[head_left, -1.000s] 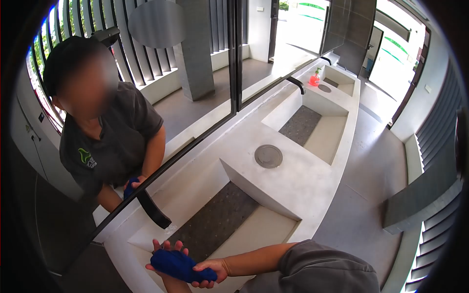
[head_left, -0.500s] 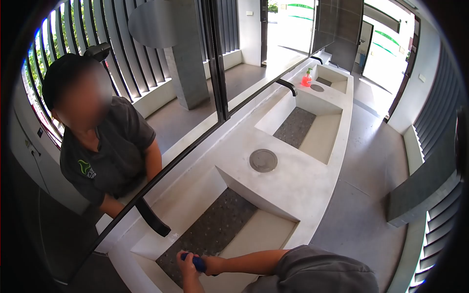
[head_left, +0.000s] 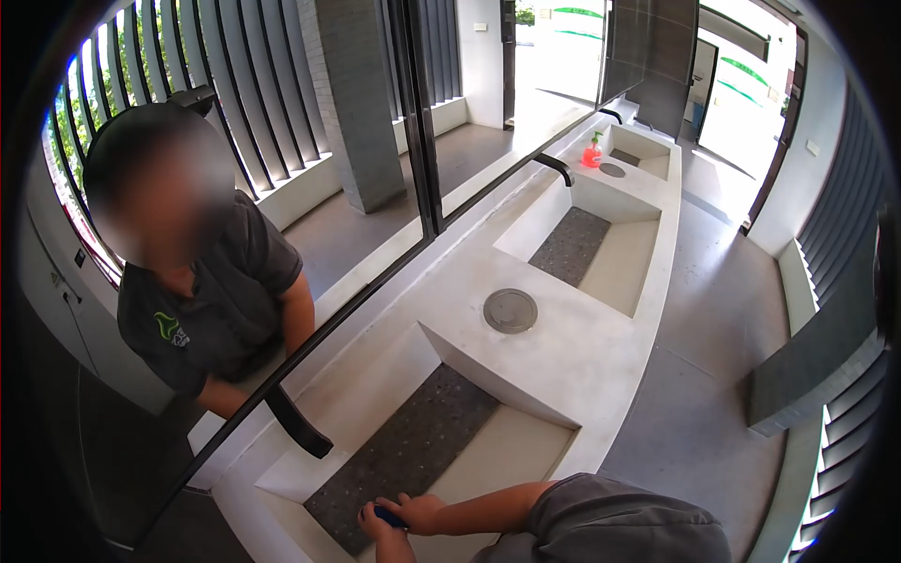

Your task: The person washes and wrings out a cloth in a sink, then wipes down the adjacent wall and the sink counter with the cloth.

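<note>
Pale stone runs away from me as one long bench (head_left: 587,333), curved along its outer edge, under a grey-floored, sunlit hall. Closest of all is the grey sleeve (head_left: 610,516), with the bare forearm reaching in towards the nearest sink (head_left: 511,450). Over that sink's dark speckled strip, low in my view, the left hand (head_left: 377,527) and right hand (head_left: 422,512) meet around a blue cloth (head_left: 390,516). Left-hand fingers are curled tightly on it; the right-hand ones are bent over it too, so both are grasping it, and only a small dark-blue bit shows between them.

Just past the hands, a black tap (head_left: 298,427) bends down over the sink. Along that side stands a big mirror (head_left: 371,249), where I can see the reflection (head_left: 221,300) of someone in a dark cap and grey shirt with a green logo.

Further on, a round metal cover (head_left: 510,311) sits flush between this sink and the middle sink (head_left: 631,253), which has its own black tap. Beyond, a bottle of pinkish-red liquid (head_left: 591,154) with a green pump stands beside the far sink (head_left: 648,141). Farthest off, a doorway (head_left: 737,113) glares with daylight.
</note>
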Tool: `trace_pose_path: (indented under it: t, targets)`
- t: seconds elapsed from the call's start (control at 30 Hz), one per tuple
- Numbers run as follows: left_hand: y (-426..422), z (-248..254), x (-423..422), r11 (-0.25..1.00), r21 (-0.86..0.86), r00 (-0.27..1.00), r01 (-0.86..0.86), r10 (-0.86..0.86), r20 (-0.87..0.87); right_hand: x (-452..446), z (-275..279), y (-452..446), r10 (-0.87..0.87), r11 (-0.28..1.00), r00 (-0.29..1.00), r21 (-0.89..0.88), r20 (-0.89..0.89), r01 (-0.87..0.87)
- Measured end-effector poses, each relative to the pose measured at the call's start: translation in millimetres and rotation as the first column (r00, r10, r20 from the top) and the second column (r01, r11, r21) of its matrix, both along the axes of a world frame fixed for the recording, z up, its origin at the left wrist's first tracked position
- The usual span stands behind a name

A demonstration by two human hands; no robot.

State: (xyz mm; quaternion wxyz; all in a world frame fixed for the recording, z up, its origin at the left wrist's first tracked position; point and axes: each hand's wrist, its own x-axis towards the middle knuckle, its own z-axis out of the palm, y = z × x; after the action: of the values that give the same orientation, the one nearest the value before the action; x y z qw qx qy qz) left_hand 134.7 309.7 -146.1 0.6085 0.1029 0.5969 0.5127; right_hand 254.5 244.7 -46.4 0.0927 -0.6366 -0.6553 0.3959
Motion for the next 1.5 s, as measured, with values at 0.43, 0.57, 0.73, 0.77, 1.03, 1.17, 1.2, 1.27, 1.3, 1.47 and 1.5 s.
trace_pose_path:
  t: [0.43, 0.57, 0.73, 0.77, 1.03, 1.17, 1.2, 1.27, 1.3, 1.47, 1.5]
  targets:
    - [-17, 4, -1, 0.983, 0.020, 0.981, 0.182, -0.183, 0.069, 8, -25, -6, 0.024, 1.000, 0.999, 0.007, 0.049, -0.025]
    - [-12, 38, -14, 0.897, 0.249, 0.901, 0.365, -0.408, 0.146, 11, -25, 0, -0.093, 0.995, 0.977, -0.055, -0.191, 0.084]
    - [-2, 123, -39, 0.670, 0.473, 0.680, 0.573, -0.710, 0.182, 18, -10, 14, -0.514, 0.825, 0.289, -0.558, -0.808, -0.092]
    - [5, 129, -46, 0.690, 0.470, 0.719, 0.551, -0.678, 0.152, 18, 3, 12, -0.647, 0.734, 0.022, -0.631, -0.762, -0.251]
    - [19, 203, -18, 0.446, 0.843, 0.439, 0.300, -0.849, 0.293, -29, 63, -4, -0.659, 0.625, -0.348, -0.228, -0.667, -0.747]
    - [16, 218, -11, 0.363, 0.899, 0.319, 0.244, -0.906, 0.279, -14, 94, -4, -0.715, 0.527, -0.305, -0.197, -0.629, -0.827]
    - [20, 208, -19, 0.327, 0.926, 0.220, 0.187, -0.933, 0.285, -12, 92, -3, -0.699, 0.528, -0.276, -0.217, -0.659, -0.821]
    - [21, 203, -24, 0.296, 0.947, 0.117, 0.125, -0.952, 0.283, -9, 82, -2, -0.684, 0.531, -0.246, -0.237, -0.687, -0.814]
    - [15, 216, -21, 0.298, 0.932, 0.265, 0.207, -0.934, 0.239, -7, 75, -1, -0.609, 0.608, -0.242, -0.249, -0.756, -0.754]
    - [5, 223, -13, 0.450, 0.708, 0.677, 0.544, -0.734, -0.052, 7, 77, 5, -0.351, 0.782, -0.007, -0.289, -0.936, -0.552]
    - [8, 211, -12, 0.477, 0.673, 0.718, 0.565, -0.687, -0.115, 5, 74, 6, -0.292, 0.856, 0.129, -0.319, -0.948, -0.406]
